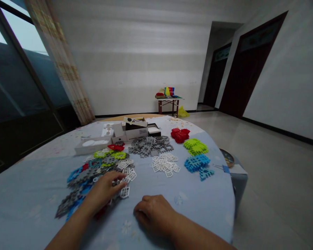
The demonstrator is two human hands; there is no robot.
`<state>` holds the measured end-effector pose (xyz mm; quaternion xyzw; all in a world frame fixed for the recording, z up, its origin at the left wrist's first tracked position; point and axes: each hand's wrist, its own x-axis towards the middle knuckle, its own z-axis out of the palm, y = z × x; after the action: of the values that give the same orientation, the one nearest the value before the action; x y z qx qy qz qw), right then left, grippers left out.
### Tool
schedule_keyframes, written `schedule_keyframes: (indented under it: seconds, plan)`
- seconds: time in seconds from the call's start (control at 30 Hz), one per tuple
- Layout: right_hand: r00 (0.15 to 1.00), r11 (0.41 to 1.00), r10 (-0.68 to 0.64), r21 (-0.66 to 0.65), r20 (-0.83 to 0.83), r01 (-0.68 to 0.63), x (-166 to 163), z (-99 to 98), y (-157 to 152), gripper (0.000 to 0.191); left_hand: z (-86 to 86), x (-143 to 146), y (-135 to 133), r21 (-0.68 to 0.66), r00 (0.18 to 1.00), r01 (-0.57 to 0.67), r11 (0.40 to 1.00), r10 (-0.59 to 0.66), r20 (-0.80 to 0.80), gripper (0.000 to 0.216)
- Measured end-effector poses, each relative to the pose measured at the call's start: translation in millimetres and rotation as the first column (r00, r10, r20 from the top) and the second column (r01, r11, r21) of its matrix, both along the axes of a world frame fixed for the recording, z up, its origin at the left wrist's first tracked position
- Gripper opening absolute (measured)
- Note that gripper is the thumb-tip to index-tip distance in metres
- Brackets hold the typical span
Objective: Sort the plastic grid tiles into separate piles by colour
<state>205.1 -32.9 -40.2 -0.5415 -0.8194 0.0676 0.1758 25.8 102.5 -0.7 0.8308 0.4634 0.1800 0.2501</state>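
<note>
My left hand (105, 189) reaches over the right side of a mixed spread of plastic building pieces (87, 175) in grey, blue, red, green and white. Its thumb and fingers are apart, with the tips close to loose white lattice pieces (131, 174); I see nothing gripped between them. My right hand (156, 213) rests on the tablecloth to the right, fingers curled in and closed; what is inside the curl, if anything, is hidden. Beyond it lies a pile of white lattice pieces (166, 163). Further back is a heap of grey pieces (150, 145).
Red pieces (180, 134), lime-green pieces (195, 147) and blue pieces (197, 162) line the table's right side. Open boxes (137, 133) and a white tray (92, 147) stand at the back. A grey stool (240, 178) is beside the round table's right edge.
</note>
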Motion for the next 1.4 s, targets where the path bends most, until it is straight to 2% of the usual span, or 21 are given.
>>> schedule_keyframes:
  seconds: [0.13, 0.27, 0.37, 0.53, 0.7, 0.83, 1.0, 1.13, 1.23, 1.4]
  plan:
    - [0.999, 0.999, -0.049, 0.024, -0.008, 0.049, 0.6, -2.2, 0.1, 0.019, -11.7, -14.3, -1.7, 0.039, 0.975, 0.085, 0.996, -0.075, -0.211, 0.041]
    - [0.994, 0.993, -0.1, 0.062, -0.033, 0.102, 2.2, -6.5, 1.1, 0.018, -16.7, -11.9, -3.7, 0.066, 0.948, 0.118, 0.991, -0.093, -0.305, 0.034]
    - [0.995, 0.992, -0.075, 0.099, -0.065, 0.081, 2.4, -8.7, 1.3, 0.016, -15.1, -6.7, -7.6, 0.088, 0.946, 0.13, 0.988, -0.097, -0.308, 0.031]
    - [0.992, 0.992, 0.045, 0.126, -0.118, -0.03, 0.4, -9.4, 0.4, 0.014, -6.7, -4.2, -13.7, 0.059, 0.951, 0.108, 0.992, -0.086, -0.298, 0.029]
    - [0.986, 0.99, 0.066, 0.135, -0.151, -0.045, -0.4, -12.9, 0.0, 0.014, 1.1, -2.7, -15.2, 0.081, 0.988, 0.056, 0.995, -0.044, -0.148, 0.037]
    - [0.988, 0.99, 0.056, 0.137, -0.146, -0.036, -0.1, -14.0, 0.8, 0.013, 8.6, 19.8, -13.6, 0.046, 0.998, 0.038, 0.998, -0.036, -0.047, 0.043]
    - [0.991, 0.991, 0.052, 0.132, -0.124, -0.035, 0.6, -9.7, 1.2, 0.013, 17.9, 72.9, -11.3, 0.08, 0.994, 0.098, 0.992, -0.102, 0.05, 0.047]
    - [0.992, 0.992, 0.058, 0.114, -0.116, -0.045, 1.9, -7.6, 1.4, 0.012, 20.1, 94.5, -7.3, 0.111, 0.994, 0.093, 0.989, -0.1, 0.052, 0.054]
    - [0.989, 0.994, 0.073, 0.094, -0.129, -0.061, 3.1, -7.6, 1.3, 0.013, 15.2, 83.1, 0.0, 0.134, 0.997, 0.066, 0.989, -0.07, 0.021, 0.051]
    - [0.985, 0.995, 0.083, 0.072, -0.151, -0.072, 3.5, -7.3, 1.1, 0.013, 5.9, 35.5, 11.7, 0.162, 0.996, -0.029, 0.986, 0.041, -0.074, 0.045]
